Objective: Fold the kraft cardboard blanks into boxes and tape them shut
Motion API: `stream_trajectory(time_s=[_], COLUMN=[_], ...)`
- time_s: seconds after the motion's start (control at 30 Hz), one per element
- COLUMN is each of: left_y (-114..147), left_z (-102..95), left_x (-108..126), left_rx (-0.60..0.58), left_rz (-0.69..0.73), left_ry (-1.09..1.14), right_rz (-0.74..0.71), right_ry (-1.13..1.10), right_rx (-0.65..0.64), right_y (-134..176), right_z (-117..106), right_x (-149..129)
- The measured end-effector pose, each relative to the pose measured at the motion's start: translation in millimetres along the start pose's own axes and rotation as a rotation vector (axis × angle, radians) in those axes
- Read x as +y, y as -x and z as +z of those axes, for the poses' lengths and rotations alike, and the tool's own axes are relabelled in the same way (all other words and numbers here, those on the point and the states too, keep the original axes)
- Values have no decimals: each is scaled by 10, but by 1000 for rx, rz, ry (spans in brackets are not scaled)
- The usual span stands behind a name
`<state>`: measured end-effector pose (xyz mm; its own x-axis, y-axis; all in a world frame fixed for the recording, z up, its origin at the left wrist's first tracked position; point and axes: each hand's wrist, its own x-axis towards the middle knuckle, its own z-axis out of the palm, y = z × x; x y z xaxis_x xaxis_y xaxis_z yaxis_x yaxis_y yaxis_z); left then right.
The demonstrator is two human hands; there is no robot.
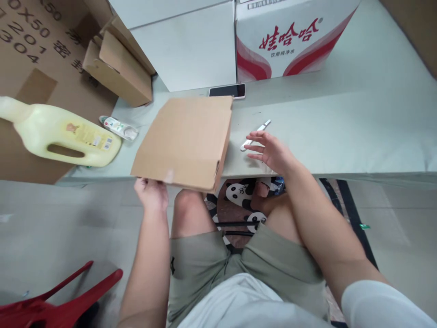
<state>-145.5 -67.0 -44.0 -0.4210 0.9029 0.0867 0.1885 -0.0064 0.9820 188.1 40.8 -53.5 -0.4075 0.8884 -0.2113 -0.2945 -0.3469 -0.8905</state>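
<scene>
A flat brown cardboard box (186, 139) is tilted over the table's front edge. My left hand (153, 195) grips its near left edge, with the fingers partly hidden beneath the cardboard. To the right, my right hand (269, 152) hovers with spread fingers and holds nothing. Close to those fingertips lies a slim white utility knife (256, 135), its length slanting across the tabletop; whether the fingers touch it I cannot tell. Behind the box a phone (228, 91) rests on the table, partly covered by the box's far edge.
A white carton with red lettering (290, 41) and a plain white box (191, 54) stand at the back. Left are a yellow jug (64, 132), a small clear package (119, 127) and an upright cardboard box (119, 68). A red stool (64, 296) stands on the floor.
</scene>
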Motion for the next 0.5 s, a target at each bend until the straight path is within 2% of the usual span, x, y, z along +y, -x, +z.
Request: stream_trajectory(time_s=[0.1, 0.17, 0.27, 0.37, 0.43, 0.5], left_y=[19, 55, 117, 175, 206, 221], left_z=[-19, -21, -63, -141, -174, -166], left_x=[-205, -306, -404, -457, -480, -495], left_rx=[306, 359, 307, 122, -2, -29], left_rz=[36, 54, 106, 97, 63, 12], left_ry=[113, 69, -120, -241, -245, -185], right_rz=[47, 69, 115, 144, 140, 136], right_ry=[37, 47, 88, 145, 173, 195], right_rx=[-38, -40, 0, 68, 120, 164], right_y=[-15, -26, -32, -30, -31, -33], right_z=[101, 163, 213, 219, 211, 198], right_x=[51, 74, 89, 92, 92, 87])
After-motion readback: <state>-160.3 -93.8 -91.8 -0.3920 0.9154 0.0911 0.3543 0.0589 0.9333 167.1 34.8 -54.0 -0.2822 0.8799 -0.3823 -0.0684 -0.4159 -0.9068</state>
